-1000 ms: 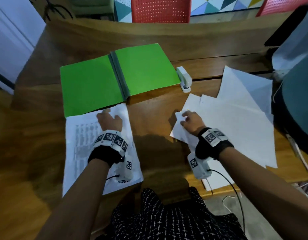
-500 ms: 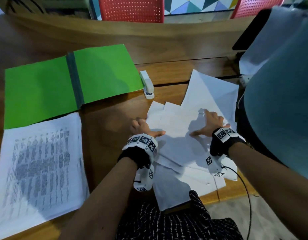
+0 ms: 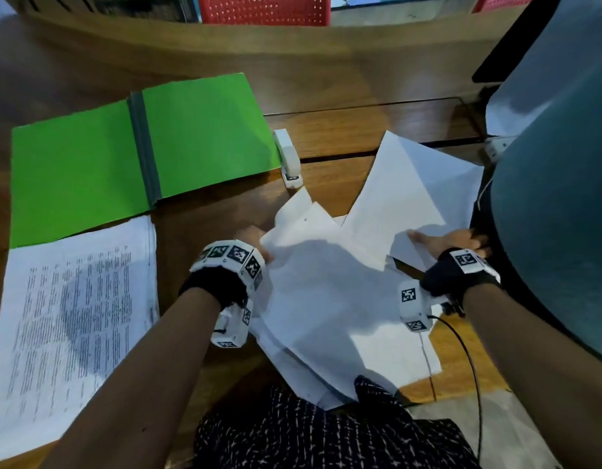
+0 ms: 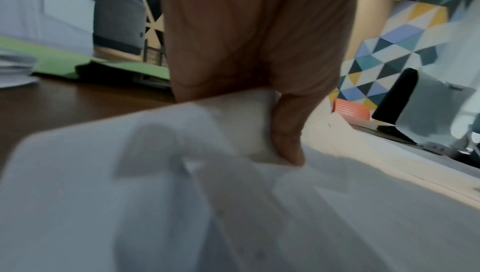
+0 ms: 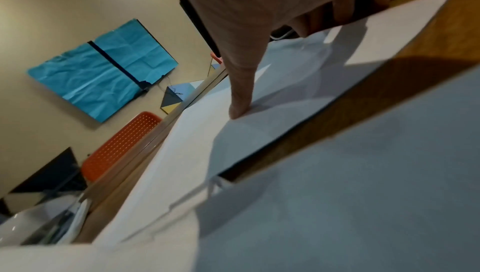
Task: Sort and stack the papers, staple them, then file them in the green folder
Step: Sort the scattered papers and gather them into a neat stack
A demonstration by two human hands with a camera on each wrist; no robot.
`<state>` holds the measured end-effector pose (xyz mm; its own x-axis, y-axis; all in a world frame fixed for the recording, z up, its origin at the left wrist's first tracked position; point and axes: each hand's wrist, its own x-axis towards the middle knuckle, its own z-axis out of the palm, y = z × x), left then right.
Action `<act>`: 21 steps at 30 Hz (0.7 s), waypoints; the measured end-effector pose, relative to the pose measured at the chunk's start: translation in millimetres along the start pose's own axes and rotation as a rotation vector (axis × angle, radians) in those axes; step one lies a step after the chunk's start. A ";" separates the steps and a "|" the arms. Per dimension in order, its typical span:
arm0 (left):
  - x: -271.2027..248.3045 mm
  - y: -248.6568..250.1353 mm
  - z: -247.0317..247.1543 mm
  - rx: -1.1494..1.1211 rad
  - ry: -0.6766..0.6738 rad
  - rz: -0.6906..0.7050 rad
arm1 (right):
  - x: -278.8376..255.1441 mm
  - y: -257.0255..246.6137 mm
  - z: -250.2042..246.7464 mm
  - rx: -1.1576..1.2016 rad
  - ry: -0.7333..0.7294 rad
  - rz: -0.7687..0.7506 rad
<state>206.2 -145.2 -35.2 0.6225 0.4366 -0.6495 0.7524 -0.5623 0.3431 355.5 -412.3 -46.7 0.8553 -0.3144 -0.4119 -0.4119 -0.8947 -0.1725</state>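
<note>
Fingers of the left hand (image 3: 250,236) are curled under the left edge of the loose white sheets (image 3: 326,292), with the thumb (image 4: 287,133) pressed on top, so that hand grasps the near-left part of the pile; the edge there is lifted off the desk (image 3: 343,79). On the other side the right hand (image 3: 452,242) has its thumb (image 5: 242,92) lying on a sheet and its other fingers tucked beneath the sheet's far edge, so it too pinches paper. These blank sheets lie fanned at odd angles across the right half of the desk, some hanging over the near edge, and they are plainly not yet squared into one pile. Well to the left, a printed stack (image 3: 76,316) sits fairly tidy at the desk's near-left corner, its far edge touching or slightly under the green folder (image 3: 198,137), which lies open and flat with nothing filed in it. A white stapler (image 3: 287,159) rests just beside the folder's right edge, untouched by either hand. By my reading the job is in its first stage: one group looks sorted, the scattered sheets are being gathered, and squaring up, stapling and filing all remain. Whether the printed stack is already stapled cannot be told from these views.
</note>
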 end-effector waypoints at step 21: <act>-16.4 24.1 35.4 0.066 0.143 0.032 | -49.2 -30.5 -56.1 1.073 -0.077 -0.562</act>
<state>206.5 -190.8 -40.3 0.6741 0.5102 -0.5341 0.7185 -0.6205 0.3142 343.7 -387.4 29.0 0.9926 0.0851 -0.0870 -0.0715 -0.1711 -0.9827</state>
